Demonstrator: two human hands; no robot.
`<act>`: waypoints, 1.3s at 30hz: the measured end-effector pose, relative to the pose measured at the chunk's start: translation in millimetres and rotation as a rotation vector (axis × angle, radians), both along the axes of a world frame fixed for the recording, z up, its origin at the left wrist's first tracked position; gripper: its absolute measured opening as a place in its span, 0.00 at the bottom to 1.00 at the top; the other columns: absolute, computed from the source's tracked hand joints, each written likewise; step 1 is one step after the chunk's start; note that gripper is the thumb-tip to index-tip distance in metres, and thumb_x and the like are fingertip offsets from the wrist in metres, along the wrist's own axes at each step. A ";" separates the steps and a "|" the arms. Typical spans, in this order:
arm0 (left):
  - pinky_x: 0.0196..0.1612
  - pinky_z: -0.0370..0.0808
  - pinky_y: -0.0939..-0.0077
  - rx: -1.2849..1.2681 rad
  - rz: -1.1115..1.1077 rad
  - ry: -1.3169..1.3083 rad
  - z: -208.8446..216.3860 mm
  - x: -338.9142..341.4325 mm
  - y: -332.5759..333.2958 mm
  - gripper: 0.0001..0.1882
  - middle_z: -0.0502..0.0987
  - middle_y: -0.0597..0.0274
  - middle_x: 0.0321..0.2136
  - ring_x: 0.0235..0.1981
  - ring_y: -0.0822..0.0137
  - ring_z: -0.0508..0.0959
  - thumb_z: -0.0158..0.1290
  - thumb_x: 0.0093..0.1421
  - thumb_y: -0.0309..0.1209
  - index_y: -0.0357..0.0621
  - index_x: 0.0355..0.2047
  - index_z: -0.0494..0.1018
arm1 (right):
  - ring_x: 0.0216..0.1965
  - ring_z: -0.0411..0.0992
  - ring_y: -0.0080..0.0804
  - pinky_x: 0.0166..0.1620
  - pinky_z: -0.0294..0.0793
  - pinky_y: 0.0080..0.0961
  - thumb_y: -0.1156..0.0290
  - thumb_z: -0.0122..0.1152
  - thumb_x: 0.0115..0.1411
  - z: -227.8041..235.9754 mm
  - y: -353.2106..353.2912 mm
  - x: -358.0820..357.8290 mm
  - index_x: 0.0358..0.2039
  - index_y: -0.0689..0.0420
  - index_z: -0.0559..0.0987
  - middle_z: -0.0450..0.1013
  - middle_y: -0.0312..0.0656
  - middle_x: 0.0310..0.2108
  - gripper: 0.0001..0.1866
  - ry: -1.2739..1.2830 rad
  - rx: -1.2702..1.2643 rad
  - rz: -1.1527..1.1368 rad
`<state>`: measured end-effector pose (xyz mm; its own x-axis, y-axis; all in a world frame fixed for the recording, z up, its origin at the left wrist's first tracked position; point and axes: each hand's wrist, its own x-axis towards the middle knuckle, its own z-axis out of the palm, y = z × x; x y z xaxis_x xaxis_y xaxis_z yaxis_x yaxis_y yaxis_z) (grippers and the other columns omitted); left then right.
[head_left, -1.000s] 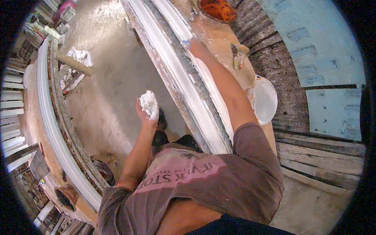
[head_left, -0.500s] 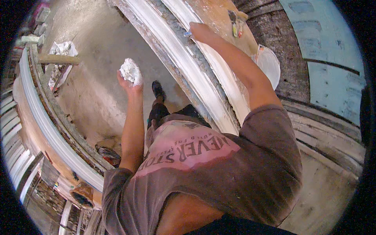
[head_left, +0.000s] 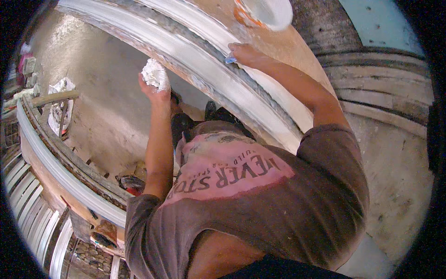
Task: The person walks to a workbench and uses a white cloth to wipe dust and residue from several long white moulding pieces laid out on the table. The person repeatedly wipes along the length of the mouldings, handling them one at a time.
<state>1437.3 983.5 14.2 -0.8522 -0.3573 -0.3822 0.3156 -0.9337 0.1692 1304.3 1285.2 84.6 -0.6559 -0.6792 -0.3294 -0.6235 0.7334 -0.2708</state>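
A lump of wet white plaster (head_left: pixel 155 74) rests in my left hand (head_left: pixel 158 94), which cups it from below over the floor. My right hand (head_left: pixel 248 56) is closed around a small blue piece (head_left: pixel 230 60), of which only the end shows; its exact kind cannot be made out. That piece is at the inner edge of a long white plaster moulding (head_left: pixel 274 95) on the bench top. Beside it runs a dark groove, then a second, wider white moulding (head_left: pixel 186 51) on the side nearer my body.
A white tub (head_left: pixel 272 11) with an orange-smeared side stands on the brown bench top (head_left: pixel 304 56). To the left is another long moulding (head_left: pixel 60 172) on a board. A white sack (head_left: pixel 60 107) lies past a wooden bar (head_left: pixel 55 97). Stacked planks (head_left: pixel 381 97) lie at right.
My view has turned, so the bench and mouldings lie more crosswise. My right hand is at a spot nearer me along the moulding. The left hand still holds the plaster.
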 end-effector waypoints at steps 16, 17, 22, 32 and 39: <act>0.50 0.69 0.60 0.106 -0.223 -0.117 17.4 153.8 272.8 0.26 0.71 0.50 0.45 0.46 0.52 0.72 0.36 0.60 0.45 0.37 0.49 0.64 | 0.35 0.71 0.52 0.37 0.70 0.43 0.73 0.50 0.52 -23.4 288.4 190.8 0.29 0.61 0.68 0.70 0.55 0.29 0.06 0.072 -0.009 0.025; 0.51 0.69 0.60 0.108 -0.217 -0.098 21.2 160.6 287.6 0.26 0.71 0.50 0.45 0.46 0.53 0.72 0.36 0.60 0.45 0.37 0.49 0.65 | 0.35 0.72 0.52 0.37 0.71 0.42 0.73 0.51 0.51 -21.4 304.9 200.5 0.29 0.61 0.69 0.71 0.54 0.29 0.06 0.077 0.023 0.038; 0.51 0.68 0.60 -0.277 -0.223 -0.118 17.1 215.1 348.8 0.26 0.71 0.53 0.45 0.46 0.54 0.71 0.38 0.60 0.47 0.39 0.49 0.65 | 0.34 0.72 0.50 0.38 0.72 0.40 0.66 0.53 0.53 -5.9 339.7 232.1 0.34 0.59 0.72 0.73 0.51 0.30 0.11 0.011 0.250 -0.069; 0.51 0.66 0.60 0.115 -0.151 -0.075 39.9 207.1 389.1 0.29 0.72 0.52 0.42 0.43 0.54 0.72 0.37 0.58 0.52 0.40 0.47 0.66 | 0.44 0.66 0.48 0.46 0.68 0.38 0.68 0.56 0.52 59.2 204.8 332.0 0.50 0.61 0.67 0.65 0.52 0.40 0.24 0.220 -0.559 0.081; 0.53 0.65 0.63 0.033 0.075 0.072 37.4 161.1 302.0 0.30 0.71 0.53 0.46 0.47 0.55 0.71 0.40 0.58 0.51 0.37 0.49 0.66 | 0.45 0.66 0.46 0.47 0.69 0.37 0.74 0.51 0.52 68.2 171.0 247.2 0.49 0.55 0.69 0.66 0.48 0.44 0.21 0.232 -0.389 0.538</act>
